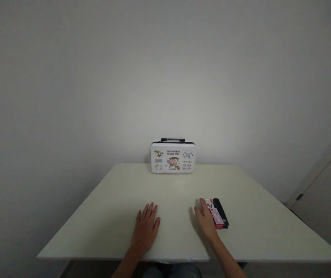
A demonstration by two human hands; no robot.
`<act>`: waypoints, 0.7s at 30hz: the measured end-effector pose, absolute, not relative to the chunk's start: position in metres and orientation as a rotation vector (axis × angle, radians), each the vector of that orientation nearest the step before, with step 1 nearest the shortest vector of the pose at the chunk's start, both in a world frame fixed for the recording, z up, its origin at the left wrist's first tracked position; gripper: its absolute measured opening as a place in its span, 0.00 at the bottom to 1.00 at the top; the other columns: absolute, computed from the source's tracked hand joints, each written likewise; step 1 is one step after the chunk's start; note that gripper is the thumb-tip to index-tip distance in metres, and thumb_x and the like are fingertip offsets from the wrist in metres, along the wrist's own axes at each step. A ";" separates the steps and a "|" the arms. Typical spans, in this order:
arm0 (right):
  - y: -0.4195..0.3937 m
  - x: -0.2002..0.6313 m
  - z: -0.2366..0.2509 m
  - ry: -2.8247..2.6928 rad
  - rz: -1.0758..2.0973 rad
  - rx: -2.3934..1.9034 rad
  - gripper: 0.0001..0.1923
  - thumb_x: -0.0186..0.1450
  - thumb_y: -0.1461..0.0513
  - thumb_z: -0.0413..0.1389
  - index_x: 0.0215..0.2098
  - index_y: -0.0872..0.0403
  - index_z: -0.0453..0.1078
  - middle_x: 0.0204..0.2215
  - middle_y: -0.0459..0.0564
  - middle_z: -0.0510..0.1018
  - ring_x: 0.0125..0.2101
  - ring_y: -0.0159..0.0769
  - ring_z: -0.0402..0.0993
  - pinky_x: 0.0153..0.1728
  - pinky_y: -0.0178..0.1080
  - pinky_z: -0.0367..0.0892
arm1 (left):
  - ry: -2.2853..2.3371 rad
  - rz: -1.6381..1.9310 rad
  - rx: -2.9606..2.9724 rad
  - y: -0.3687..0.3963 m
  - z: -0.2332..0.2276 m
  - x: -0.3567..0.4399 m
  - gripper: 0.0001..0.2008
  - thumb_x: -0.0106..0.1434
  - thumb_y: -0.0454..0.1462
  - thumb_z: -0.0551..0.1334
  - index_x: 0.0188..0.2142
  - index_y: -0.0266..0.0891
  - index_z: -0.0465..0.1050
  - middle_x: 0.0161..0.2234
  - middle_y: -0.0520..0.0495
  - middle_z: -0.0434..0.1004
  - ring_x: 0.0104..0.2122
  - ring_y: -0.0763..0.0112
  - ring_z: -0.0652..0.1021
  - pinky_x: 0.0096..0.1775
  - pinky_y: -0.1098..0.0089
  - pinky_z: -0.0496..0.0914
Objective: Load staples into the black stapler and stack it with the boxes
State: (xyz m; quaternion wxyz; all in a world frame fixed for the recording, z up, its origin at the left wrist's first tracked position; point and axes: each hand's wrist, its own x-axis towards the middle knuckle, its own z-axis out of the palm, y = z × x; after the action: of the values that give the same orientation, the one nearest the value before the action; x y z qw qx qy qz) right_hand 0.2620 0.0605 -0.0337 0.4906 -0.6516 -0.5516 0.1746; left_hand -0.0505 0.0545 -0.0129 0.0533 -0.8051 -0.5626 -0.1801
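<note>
My left hand [145, 228] lies palm down on the table with its fingers spread, and nothing is in it. To the right, my right hand [206, 222] is at the left side of a pink and white printed box [216, 217], covering part of it. Its fingers point forward and are apart; whether they touch the box I cannot tell. Along the box's right side lies a flat black object [222, 212], perhaps a slim case, partly hidden by the box.
A white hard-shell case [173, 159] with cartoon travel prints and a black handle stands upright at the table's far edge, near the wall. The pale table [119, 189] has its front edge close to my body. A door [324, 200] is at the right.
</note>
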 end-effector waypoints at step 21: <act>0.019 0.223 -0.005 -2.059 0.006 -1.868 0.30 0.75 0.53 0.38 0.72 0.53 0.50 0.71 0.50 0.47 0.70 0.45 0.41 0.69 0.50 0.42 | -1.717 -0.545 -2.459 0.057 -0.016 -0.052 0.27 0.74 0.47 0.44 0.70 0.50 0.50 0.71 0.48 0.49 0.70 0.56 0.52 0.66 0.45 0.51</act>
State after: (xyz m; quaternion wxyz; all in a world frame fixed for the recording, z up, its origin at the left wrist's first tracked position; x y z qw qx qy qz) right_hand 0.2228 0.0195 -0.0052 0.1799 -0.6610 -0.7285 0.0020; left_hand -0.0517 0.0572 -0.0157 0.0465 -0.8058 -0.5626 -0.1787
